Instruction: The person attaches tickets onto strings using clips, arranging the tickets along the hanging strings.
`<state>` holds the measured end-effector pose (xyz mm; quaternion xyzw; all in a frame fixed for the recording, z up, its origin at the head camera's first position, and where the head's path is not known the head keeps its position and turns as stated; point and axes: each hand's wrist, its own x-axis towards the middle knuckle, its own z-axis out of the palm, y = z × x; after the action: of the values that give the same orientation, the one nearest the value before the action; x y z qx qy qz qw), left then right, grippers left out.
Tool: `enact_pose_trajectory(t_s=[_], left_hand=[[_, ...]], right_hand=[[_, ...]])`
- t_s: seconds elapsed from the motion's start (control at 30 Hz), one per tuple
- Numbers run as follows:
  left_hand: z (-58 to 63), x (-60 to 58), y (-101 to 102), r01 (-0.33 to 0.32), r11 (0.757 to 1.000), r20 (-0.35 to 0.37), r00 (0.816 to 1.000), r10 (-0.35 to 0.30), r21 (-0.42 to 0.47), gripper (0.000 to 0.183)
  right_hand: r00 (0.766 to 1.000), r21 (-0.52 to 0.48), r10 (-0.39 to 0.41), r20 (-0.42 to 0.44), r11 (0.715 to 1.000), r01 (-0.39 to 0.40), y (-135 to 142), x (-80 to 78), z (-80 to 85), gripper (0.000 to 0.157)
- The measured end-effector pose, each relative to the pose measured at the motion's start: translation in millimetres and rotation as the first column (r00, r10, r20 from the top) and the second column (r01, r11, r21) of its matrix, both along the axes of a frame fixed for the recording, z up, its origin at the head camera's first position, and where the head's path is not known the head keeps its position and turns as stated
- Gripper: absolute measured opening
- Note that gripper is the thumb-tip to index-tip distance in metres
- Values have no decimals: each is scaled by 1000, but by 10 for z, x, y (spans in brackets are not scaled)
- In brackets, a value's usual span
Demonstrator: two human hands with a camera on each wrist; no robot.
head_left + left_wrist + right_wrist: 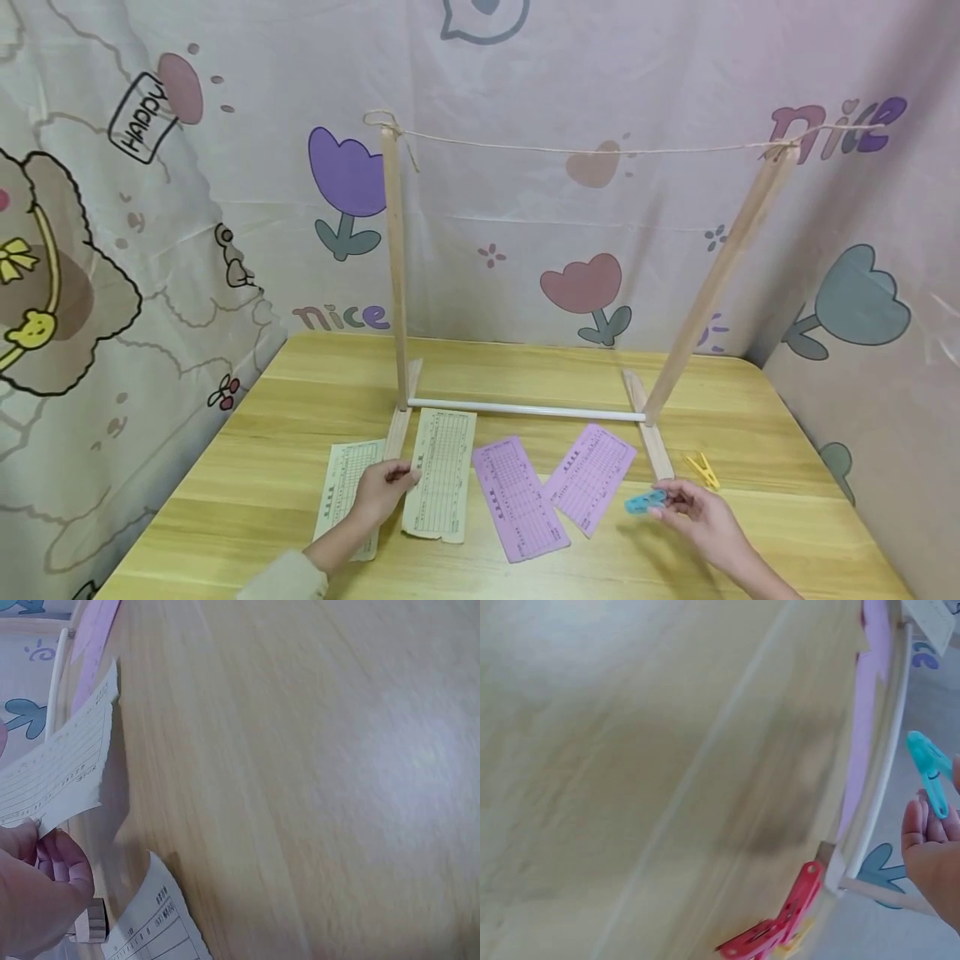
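Observation:
My left hand (pixel 381 493) pinches the left edge of a pale yellow-green printed paper slip (pixel 444 479). In the left wrist view this slip (pixel 64 769) is raised off the table and slightly curved. A second pale slip (pixel 345 487) lies partly under my left forearm. Between finger and thumb my right hand (pixel 705 521) holds a light blue clothespin (pixel 645 502) above the table. Beyond that hand lies a yellow clothespin (pixel 703 472). A red clothespin (pixel 776 922) shows in the right wrist view, near the frame's foot. Two purple printed slips (pixel 517 500) lie between the hands.
A wooden frame stands on the table (pixel 255 467), with a left post (pixel 395 275), a leaning right post (pixel 723 283) and a white rod (pixel 525 409) low between them. A string (pixel 525 149) joins the post tops, slightly slack. Patterned cloth (pixel 487 217) hangs behind.

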<state>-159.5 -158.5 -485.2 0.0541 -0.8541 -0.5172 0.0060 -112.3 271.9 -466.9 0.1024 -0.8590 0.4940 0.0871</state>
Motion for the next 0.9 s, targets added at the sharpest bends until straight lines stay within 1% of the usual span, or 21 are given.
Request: enact_pose_trajectory(t_s=[0.1,0.2,0.3,0.4,0.53,0.67,0.8,0.9], left_hand=[[39,-21,-9,-29,998,52,998,26,52,21],[103,-62,-19,-74,990,92,994,63,117,26],[175,-114,-25,-97,980,93,992,81,173,29],[215,-152,-29,-102,971,95,992,83,214,30],[226,-188,-38,-104,968,106,991,81,228,30],[249,-209,-42,-101,968,108,991,78,228,31],[313,-261,-31,-95,965,93,993,75,246,30],[385,-317,-13,-94,960,84,994,75,264,31]], right_hand=[[1000,-76,6,9,997,-6,-55,-22,49,27],[999,-144,-8,42,990,14,-106,-55,103,30],[998,-179,-29,64,983,40,-149,-93,149,35],[995,-212,-44,86,975,62,-191,-131,182,36],[996,-261,-50,74,963,68,-257,-199,196,32],[999,-302,-26,37,953,36,-320,-267,213,29],[1000,-357,1,0,934,0,-388,-338,258,32],[1000,-373,0,0,928,0,-454,-391,318,35]])
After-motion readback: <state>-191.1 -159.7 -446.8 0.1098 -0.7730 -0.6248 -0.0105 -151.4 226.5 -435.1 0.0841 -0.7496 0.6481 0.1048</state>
